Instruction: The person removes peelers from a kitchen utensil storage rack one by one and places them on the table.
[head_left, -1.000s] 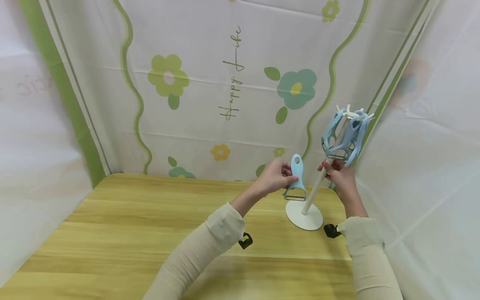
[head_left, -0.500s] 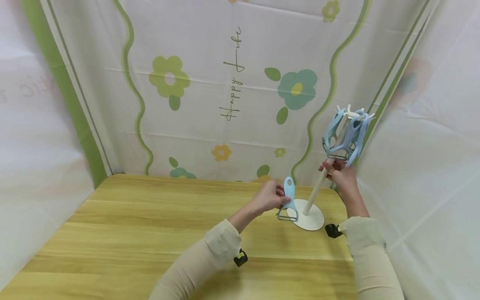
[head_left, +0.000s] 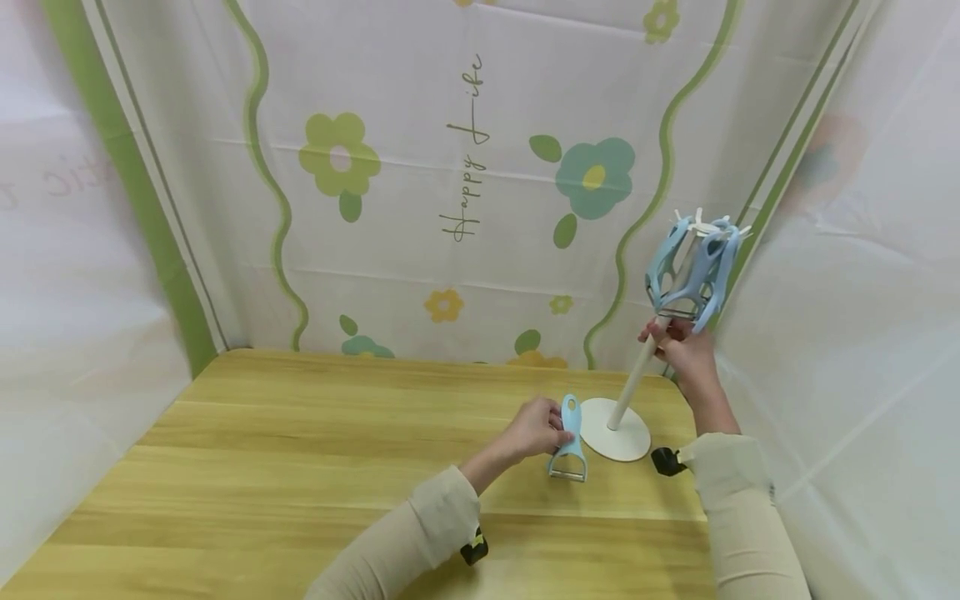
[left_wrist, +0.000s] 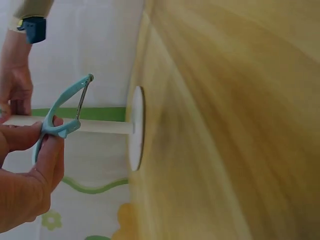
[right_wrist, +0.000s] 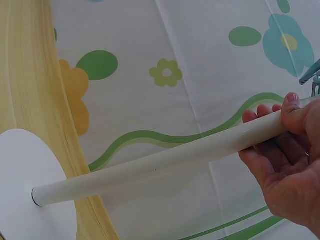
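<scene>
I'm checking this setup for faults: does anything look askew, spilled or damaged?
I see no spill or damage: the left hand pinches a peeler, the right hand holds the stand, whose base sits flat on the table. Only the "Happy Life" lettering on the backdrop looks odd: it runs sideways, bottom to top.

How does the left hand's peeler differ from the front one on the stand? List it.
The left hand pinches the held peeler; the hanging peeler is on the white stand.
The held peeler is low over the tabletop; the hanging peeler is near the stand's top.
The held peeler is paler blue; the hanging peeler is more violet-blue.
Both have a holed handle and their blade end down.
</scene>
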